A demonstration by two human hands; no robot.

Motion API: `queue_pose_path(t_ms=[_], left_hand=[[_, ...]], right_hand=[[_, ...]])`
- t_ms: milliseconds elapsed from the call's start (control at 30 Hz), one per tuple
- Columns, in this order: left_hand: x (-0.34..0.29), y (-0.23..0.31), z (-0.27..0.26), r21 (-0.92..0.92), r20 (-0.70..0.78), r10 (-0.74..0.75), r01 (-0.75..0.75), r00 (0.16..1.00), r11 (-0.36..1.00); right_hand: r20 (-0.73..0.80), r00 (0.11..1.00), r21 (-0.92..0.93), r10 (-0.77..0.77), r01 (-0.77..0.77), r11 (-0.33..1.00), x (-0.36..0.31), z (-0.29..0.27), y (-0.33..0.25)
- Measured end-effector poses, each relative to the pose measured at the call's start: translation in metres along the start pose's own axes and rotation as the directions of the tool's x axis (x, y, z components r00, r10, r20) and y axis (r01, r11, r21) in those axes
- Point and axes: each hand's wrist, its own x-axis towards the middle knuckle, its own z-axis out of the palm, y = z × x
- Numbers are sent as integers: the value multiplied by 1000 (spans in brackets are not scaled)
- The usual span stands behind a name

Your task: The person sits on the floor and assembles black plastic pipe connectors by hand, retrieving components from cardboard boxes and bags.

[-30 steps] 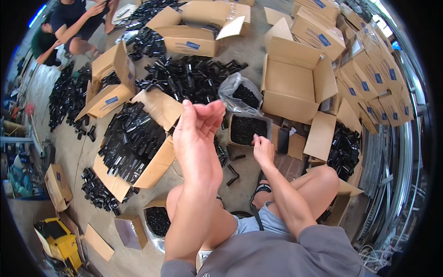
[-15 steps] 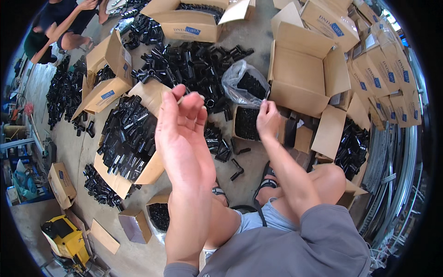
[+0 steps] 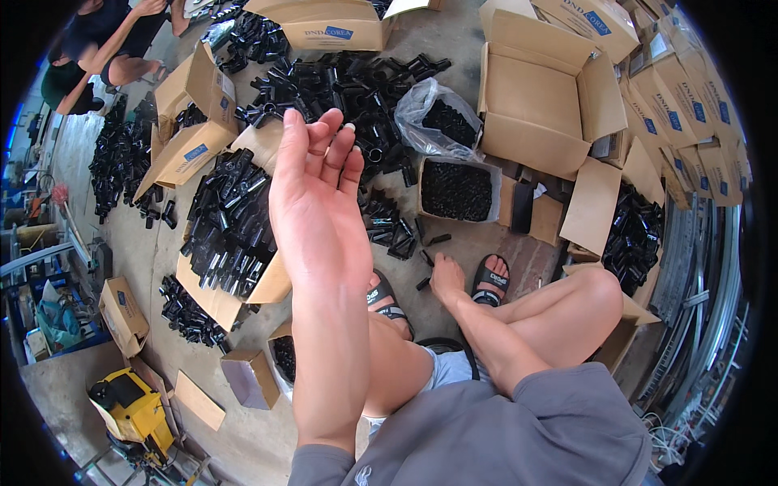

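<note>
My left hand [image 3: 322,198] is raised in front of me, palm up and fingers loosely bent, with nothing visible in it. Down on the floor by my feet, my right hand [image 3: 448,279] has its fingers closed at a black elbow-shaped pipe fitting [image 3: 426,258]. The hand covers the fitting's bend; both of its ends show. Another short black fitting [image 3: 439,239] lies just beyond. Farther off, a small carton [image 3: 460,219] is filled with small black parts. Behind it sits a clear plastic bag [image 3: 413,130] of similar small parts.
Black fittings fill a tilted carton [image 3: 271,283] at left and form a large pile [image 3: 356,89] behind. A big open carton [image 3: 535,101] stands at the back right, near stacked boxes [image 3: 681,105]. A yellow machine [image 3: 134,413] is at lower left. Another person [image 3: 109,40] works at upper left.
My right hand has moved from the plastic bag above the small carton down to the elbow fitting on the floor. My left hand stays raised, and the whole view has shifted slightly.
</note>
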Motion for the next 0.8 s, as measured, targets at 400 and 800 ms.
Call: queue_pose_path(t_ms=[400, 800], left_hand=[[-16, 5, 2, 34, 65, -128, 126, 990, 991], [-8, 16, -10, 82, 71, -95, 89, 993, 993]], right_hand=[[-82, 950, 507, -302, 300, 808, 21, -22, -30], [36, 984, 333, -172, 151, 931, 31, -5, -70]])
